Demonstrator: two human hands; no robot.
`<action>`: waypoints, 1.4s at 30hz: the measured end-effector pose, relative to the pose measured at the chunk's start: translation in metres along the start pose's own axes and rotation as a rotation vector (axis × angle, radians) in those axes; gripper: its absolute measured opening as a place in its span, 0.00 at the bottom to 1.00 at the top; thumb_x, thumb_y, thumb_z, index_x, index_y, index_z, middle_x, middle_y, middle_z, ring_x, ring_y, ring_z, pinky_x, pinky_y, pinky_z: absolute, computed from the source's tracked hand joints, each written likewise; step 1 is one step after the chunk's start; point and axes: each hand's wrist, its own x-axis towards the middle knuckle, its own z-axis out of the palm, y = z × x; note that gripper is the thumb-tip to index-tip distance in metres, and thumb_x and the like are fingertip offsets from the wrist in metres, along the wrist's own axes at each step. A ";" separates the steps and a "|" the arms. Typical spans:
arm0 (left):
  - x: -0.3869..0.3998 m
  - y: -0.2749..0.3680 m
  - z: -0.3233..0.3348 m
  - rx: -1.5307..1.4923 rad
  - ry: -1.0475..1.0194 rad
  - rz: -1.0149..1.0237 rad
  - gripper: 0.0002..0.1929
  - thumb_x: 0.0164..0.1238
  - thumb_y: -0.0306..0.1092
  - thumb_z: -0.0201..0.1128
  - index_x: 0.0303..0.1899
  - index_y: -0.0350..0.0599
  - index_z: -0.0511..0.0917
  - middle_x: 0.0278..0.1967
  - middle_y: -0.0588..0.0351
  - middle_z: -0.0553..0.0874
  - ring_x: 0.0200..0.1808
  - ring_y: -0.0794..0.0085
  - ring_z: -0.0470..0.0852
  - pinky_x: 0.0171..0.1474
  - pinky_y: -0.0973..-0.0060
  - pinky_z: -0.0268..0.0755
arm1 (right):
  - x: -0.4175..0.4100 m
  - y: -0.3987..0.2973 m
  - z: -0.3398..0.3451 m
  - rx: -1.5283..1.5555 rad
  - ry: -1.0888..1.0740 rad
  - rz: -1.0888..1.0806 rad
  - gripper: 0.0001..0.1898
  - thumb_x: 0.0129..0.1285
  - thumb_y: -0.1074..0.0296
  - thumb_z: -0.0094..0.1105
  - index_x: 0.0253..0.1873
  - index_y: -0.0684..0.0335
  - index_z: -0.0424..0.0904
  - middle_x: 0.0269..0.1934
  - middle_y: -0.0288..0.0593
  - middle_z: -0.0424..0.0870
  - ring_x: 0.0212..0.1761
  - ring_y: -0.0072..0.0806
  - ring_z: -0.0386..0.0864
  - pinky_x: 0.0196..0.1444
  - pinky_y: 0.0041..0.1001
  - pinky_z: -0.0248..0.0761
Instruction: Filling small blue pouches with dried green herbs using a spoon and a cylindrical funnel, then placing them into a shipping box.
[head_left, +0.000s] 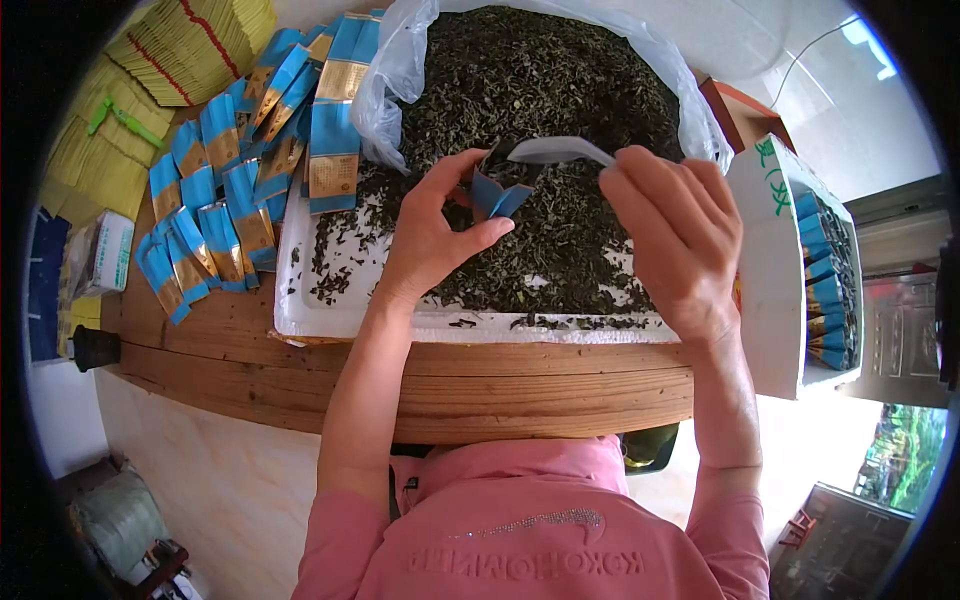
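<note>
My left hand (439, 217) holds a small blue paper packet (499, 196) with its mouth spread open, above a white foam tray (322, 319). My right hand (675, 232) grips a pale scoop (559, 148), whose blade is at the packet's far edge, with dark leaves close beside it. Under both hands lies a large heap of dried dark-green leaves, probably tea (547, 82), spilling from a clear plastic bag (394, 90) onto the tray. How much the packet holds cannot be seen.
Many blue-and-gold packets (225, 217) are piled left of the tray on the wooden table (450, 382). Yellow paper stacks (105, 157) with a green tool (124, 124), and a small black cup (96, 349), are farther left. A white foam box (772, 300) of packets stands at right.
</note>
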 end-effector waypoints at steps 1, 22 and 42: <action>0.000 -0.001 0.000 0.016 -0.005 0.008 0.33 0.49 0.36 0.75 0.60 0.45 0.75 0.43 0.59 0.82 0.40 0.74 0.78 0.47 0.74 0.73 | 0.000 0.000 0.000 -0.009 0.072 -0.018 0.13 0.47 0.84 0.63 0.41 0.67 0.84 0.40 0.46 0.85 0.38 0.32 0.84 0.38 0.32 0.73; 0.000 -0.017 -0.008 -0.798 -0.088 -0.173 0.32 0.51 0.38 0.79 0.57 0.39 0.74 0.52 0.58 0.83 0.56 0.71 0.80 0.64 0.70 0.67 | -0.104 0.010 0.036 0.162 -0.157 0.579 0.07 0.59 0.78 0.62 0.43 0.67 0.82 0.43 0.48 0.84 0.41 0.45 0.82 0.43 0.34 0.75; 0.007 0.050 0.081 -0.284 -0.453 -0.122 0.28 0.53 0.39 0.76 0.53 0.38 0.74 0.48 0.57 0.82 0.51 0.73 0.80 0.57 0.70 0.71 | -0.075 0.030 -0.072 0.544 -0.021 0.532 0.04 0.57 0.71 0.65 0.37 0.63 0.83 0.27 0.46 0.81 0.29 0.41 0.82 0.32 0.35 0.75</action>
